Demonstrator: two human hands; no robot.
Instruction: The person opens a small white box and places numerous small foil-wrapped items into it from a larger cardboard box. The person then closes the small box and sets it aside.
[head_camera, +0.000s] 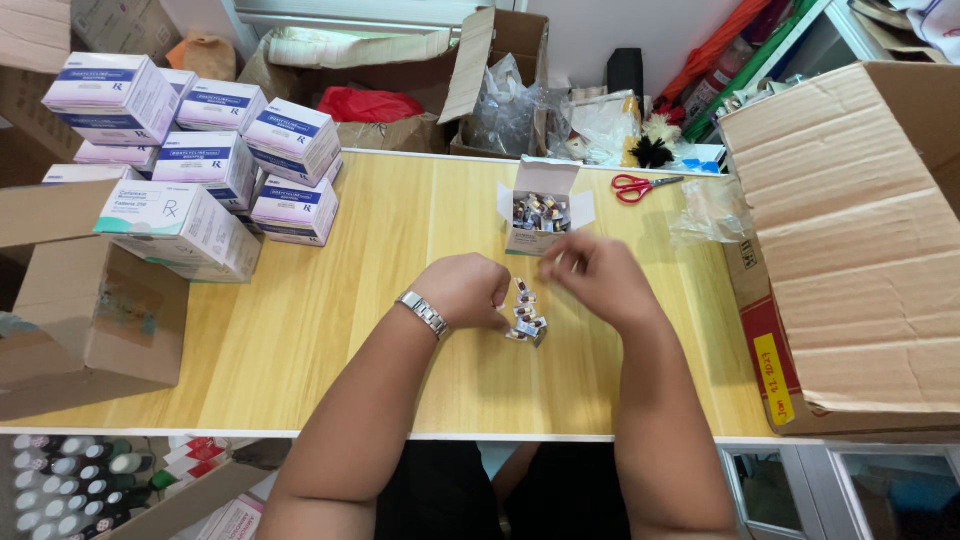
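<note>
Glossy foil strip over smooth wooden table, beside matt cardboard box

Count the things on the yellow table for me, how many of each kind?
White and purple boxes: 8
Brown cardboard boxes: 2
Small open box of capsule strips: 1
Red scissors: 1
Strip held by both hands: 1
Total: 13

Bright, even overhead light, soft shadows beneath the forearms, mild wide-angle bending at the edges.
</note>
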